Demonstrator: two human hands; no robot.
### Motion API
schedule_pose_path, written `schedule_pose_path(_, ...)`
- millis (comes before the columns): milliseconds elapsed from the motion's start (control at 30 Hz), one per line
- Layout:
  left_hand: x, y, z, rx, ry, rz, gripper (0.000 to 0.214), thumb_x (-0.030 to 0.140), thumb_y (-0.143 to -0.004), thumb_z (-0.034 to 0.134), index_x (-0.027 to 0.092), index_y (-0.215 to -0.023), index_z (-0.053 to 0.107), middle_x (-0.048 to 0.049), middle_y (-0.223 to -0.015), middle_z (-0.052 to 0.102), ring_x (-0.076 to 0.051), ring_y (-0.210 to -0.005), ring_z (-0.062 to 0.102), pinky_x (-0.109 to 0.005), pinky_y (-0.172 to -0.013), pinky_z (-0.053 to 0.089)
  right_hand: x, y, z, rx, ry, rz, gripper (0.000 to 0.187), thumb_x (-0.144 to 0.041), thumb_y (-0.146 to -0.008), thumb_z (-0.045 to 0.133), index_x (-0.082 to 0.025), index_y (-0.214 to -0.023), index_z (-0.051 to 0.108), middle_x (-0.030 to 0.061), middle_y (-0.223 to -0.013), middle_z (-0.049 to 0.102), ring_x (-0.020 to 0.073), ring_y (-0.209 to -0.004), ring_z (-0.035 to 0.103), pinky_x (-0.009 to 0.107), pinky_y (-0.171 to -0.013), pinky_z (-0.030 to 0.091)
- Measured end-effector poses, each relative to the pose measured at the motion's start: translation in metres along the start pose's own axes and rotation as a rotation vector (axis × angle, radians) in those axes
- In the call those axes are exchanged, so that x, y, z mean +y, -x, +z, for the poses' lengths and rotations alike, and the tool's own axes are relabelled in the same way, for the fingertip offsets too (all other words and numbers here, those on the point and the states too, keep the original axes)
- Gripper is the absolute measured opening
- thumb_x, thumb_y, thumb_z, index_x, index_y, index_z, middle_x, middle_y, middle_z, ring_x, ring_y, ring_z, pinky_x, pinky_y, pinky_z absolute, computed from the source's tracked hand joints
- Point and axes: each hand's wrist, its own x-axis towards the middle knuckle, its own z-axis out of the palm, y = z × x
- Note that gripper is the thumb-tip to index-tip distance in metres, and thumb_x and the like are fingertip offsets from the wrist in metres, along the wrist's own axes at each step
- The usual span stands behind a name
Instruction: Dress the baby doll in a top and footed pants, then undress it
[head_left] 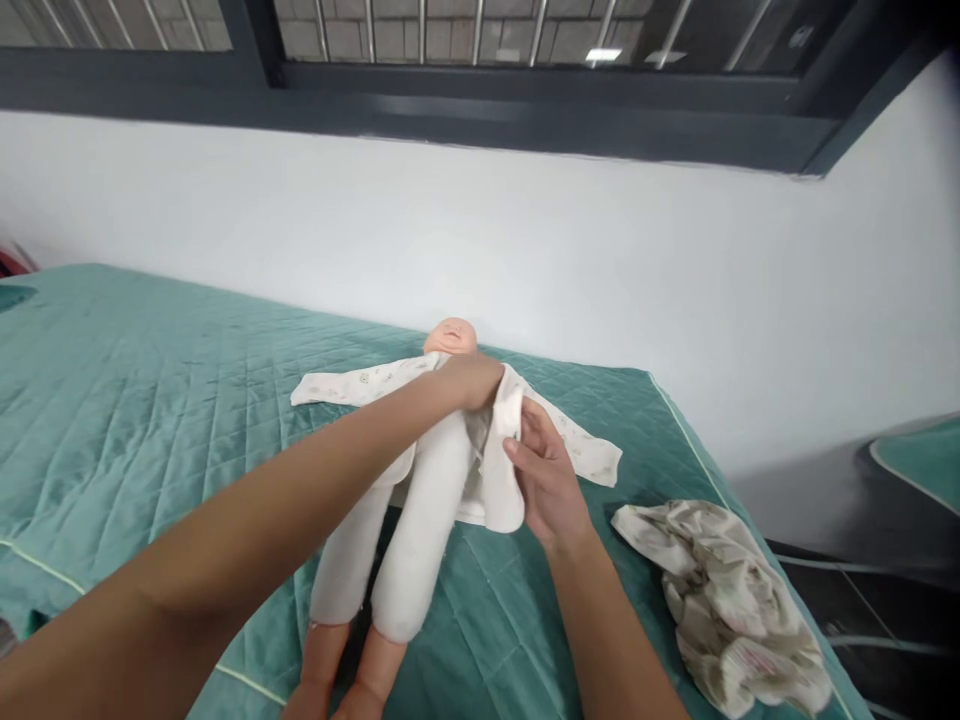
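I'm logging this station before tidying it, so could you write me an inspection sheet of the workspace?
Surface: green quilted cover, wrinkled in places.
Job's things: doll lying face up; white shirt about its torso, sleeves spread outward.
Clutter: crumpled patterned cloth near the cover's right edge.
Hands: left hand at the doll's chest, fingertips hidden by the shirt; right hand holding the shirt's flap.
Cables: nothing seen.
Surroundings: white wall behind; dark window frame above, with metal bars.
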Motion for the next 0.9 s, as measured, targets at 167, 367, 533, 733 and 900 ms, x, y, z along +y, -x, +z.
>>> schedule_pose_path(167,-0.023,0.025,-0.025,0.052,0.410,0.009,0.041,0.048,-0.095,0.044,0.023,-0.108,0.073,-0.0047,-0.110,0.076,-0.020,-0.100,0.068,-0.025,-0.085,0.047,-0.001,0.004,0.011,-0.283,-0.084,0.041,0.062,-0.040,-0.079,0.077,-0.036,-0.137,0.055,0.0000,-0.156,0.046,0.0270,-0.148,0.036,0.044,-0.112,0.044)
schedule_pose_path(367,-0.015,0.042,-0.025,-0.089,0.183,0.048,0.066,0.032,-0.076,0.068,0.027,-0.140,0.054,-0.0047,-0.117,0.073,-0.023,-0.094,0.068,-0.025,-0.072,0.046,-0.002,0.008,0.007,-0.438,-0.045,0.120,0.053,-0.038,-0.083,0.075,-0.035,-0.134,0.061,0.0013,-0.154,0.048,0.0272,-0.120,0.061,0.042,-0.095,0.053)
schedule_pose_path(533,-0.018,0.036,-0.016,0.251,0.175,-0.068,0.036,0.020,-0.088,0.049,0.024,-0.121,0.065,-0.0054,-0.112,0.071,-0.022,-0.096,0.066,-0.030,-0.077,0.047,-0.002,0.009,0.005,-0.533,-0.087,0.126,0.050,-0.033,-0.087,0.072,-0.034,-0.135,0.060,0.0040,-0.163,0.033,0.0177,-0.093,0.066,0.033,-0.077,0.051)
schedule_pose_path(733,-0.051,0.033,0.003,0.577,0.174,-0.311,0.026,0.011,-0.088,0.049,0.018,-0.106,0.065,-0.0131,-0.114,0.062,-0.028,-0.105,0.061,-0.040,-0.087,0.048,-0.004,0.009,0.003,-0.543,-0.161,0.081,0.036,-0.030,-0.090,0.068,-0.033,-0.126,0.066,0.0066,-0.157,0.044,0.0265,-0.112,0.067,0.037,-0.083,0.052)
schedule_pose_path(900,-0.074,0.074,0.027,0.833,0.470,-0.346,0.016,0.025,-0.091,0.053,0.019,-0.102,0.063,-0.0083,-0.110,0.061,-0.021,-0.096,0.062,-0.037,-0.092,0.049,0.000,0.000,-0.010,-0.208,-0.163,-0.076,0.025,-0.030,-0.092,0.063,-0.030,-0.116,0.069,0.0059,-0.144,0.060,0.0283,-0.136,0.052,0.047,-0.108,0.045)
